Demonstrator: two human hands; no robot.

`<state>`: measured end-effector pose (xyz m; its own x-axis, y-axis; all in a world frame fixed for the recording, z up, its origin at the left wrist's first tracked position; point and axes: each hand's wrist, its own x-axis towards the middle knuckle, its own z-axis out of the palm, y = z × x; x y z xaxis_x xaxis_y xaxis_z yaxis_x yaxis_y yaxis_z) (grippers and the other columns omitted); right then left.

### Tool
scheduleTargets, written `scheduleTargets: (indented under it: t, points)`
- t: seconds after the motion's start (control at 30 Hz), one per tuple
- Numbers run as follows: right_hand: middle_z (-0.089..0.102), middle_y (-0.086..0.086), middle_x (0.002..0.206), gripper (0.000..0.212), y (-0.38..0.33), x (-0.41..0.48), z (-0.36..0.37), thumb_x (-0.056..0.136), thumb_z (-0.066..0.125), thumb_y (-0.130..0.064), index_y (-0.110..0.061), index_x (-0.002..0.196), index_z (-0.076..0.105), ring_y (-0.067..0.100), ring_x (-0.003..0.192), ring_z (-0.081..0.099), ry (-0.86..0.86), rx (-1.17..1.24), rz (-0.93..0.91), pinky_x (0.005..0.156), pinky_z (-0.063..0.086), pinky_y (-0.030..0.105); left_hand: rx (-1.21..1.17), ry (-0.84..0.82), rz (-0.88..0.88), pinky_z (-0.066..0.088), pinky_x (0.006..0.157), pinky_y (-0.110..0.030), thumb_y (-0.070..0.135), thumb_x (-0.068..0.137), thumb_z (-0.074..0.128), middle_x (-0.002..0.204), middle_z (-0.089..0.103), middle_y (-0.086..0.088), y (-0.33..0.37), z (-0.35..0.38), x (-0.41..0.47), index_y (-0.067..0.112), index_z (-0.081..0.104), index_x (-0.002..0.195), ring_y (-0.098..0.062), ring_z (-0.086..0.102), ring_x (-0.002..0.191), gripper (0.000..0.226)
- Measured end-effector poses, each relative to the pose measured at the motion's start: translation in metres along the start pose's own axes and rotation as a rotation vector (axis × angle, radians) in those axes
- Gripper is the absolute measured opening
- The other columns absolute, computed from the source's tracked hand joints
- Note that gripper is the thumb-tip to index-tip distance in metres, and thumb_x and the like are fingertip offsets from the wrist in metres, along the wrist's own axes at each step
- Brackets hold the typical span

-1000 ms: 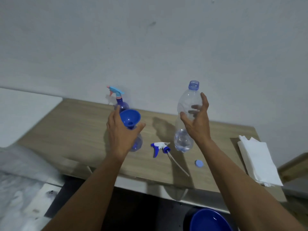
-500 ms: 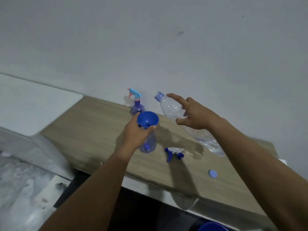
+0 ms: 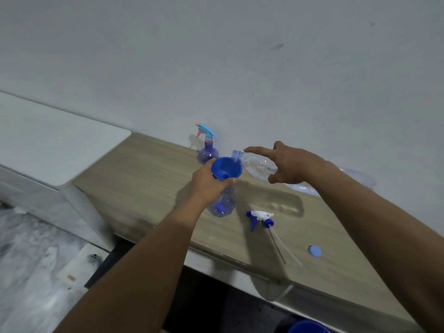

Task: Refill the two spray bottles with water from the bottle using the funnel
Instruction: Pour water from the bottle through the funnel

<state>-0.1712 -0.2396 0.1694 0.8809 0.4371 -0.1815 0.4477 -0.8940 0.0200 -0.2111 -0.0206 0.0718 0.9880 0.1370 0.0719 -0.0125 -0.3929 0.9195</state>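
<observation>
Over the funnel (image 3: 226,168) – water bottle (image 3: 258,164) tipped in right grip (image 3: 292,165)

Wall (image 3: 216,56): plain white, a few dark marks, right before me.
Table (image 3: 149,179): pale wood grain, against it.
Floor (image 3: 28,272): mottled grey.

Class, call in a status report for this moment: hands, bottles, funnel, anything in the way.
Left hand grips open spray bottle under blue funnel. Right hand tips water bottle, mouth at funnel rim. Trigger head and cap lie clear.
</observation>
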Motion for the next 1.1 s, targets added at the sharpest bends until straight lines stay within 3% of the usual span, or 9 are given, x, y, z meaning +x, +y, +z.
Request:
scheduleTargets:
  t: [0.53, 0.83, 1.1]
  points:
    - [0.042, 0.002, 0.114, 0.089, -0.0014, -0.0057, -0.0006, 0.087, 0.067, -0.034, -0.065, 0.146, 0.009, 0.022, 0.082, 0.059, -0.048, -0.112, 0.030, 0.069, 0.052, 0.032, 0.049, -0.037, 0.032, 0.054, 0.087, -0.031, 0.036, 0.070, 0.085, 0.099, 0.067, 0.013, -0.0015, -0.0022, 0.0049, 0.030, 0.062, 0.112, -0.010, 0.063, 0.094, 0.048]
    - [0.042, 0.002, 0.114, 0.088, 0.0016, -0.0091, 0.0019, 0.086, 0.066, -0.034, -0.063, 0.147, 0.010, 0.022, 0.079, 0.057, -0.035, -0.148, 0.031, 0.061, 0.044, 0.028, 0.068, -0.038, 0.029, 0.048, 0.079, -0.021, 0.038, 0.069, 0.085, 0.099, 0.068, 0.013, -0.0031, -0.0025, 0.0054, 0.027, 0.064, 0.115, -0.008, 0.063, 0.092, 0.052]
    - [0.040, 0.001, 0.112, 0.089, 0.0064, -0.0067, 0.0070, 0.085, 0.066, -0.035, -0.063, 0.147, 0.009, 0.020, 0.072, 0.056, 0.005, -0.164, 0.023, 0.058, 0.044, 0.028, 0.071, -0.041, 0.012, 0.049, 0.083, -0.023, 0.037, 0.071, 0.085, 0.105, 0.068, 0.010, -0.0021, -0.0010, 0.0060, 0.026, 0.061, 0.120, -0.010, 0.063, 0.096, 0.056]
